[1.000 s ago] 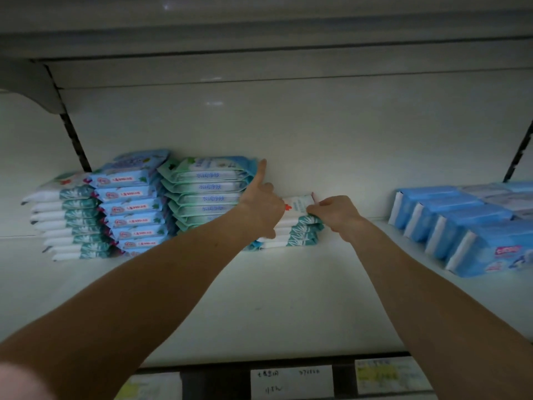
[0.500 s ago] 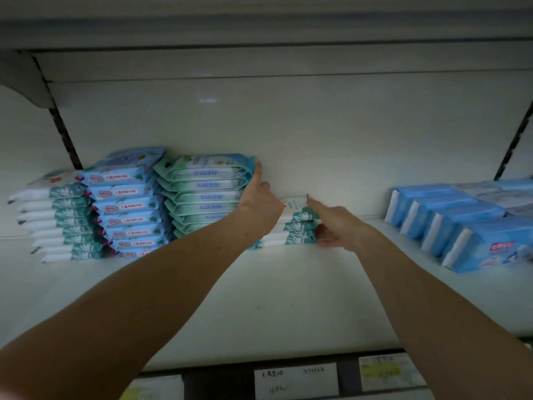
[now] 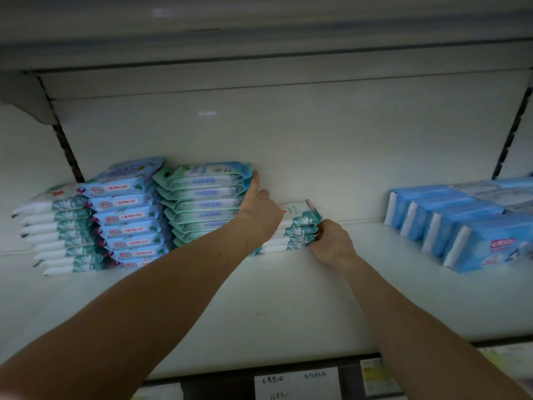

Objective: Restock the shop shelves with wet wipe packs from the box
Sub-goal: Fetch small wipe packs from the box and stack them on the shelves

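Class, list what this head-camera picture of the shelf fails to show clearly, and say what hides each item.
Head view:
Short stack of white-teal packs: left end hidden by the left hand.
Right hand: fingertips hidden by its own back; grip unclear.
Price labels: writing too small, cut by bottom edge.
Blue packs: cut by right edge.
Supply box: out of frame.

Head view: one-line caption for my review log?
On the shelf, the left hand presses the tall green wipe stack while the right hand grips the short white-and-teal stack beside it.
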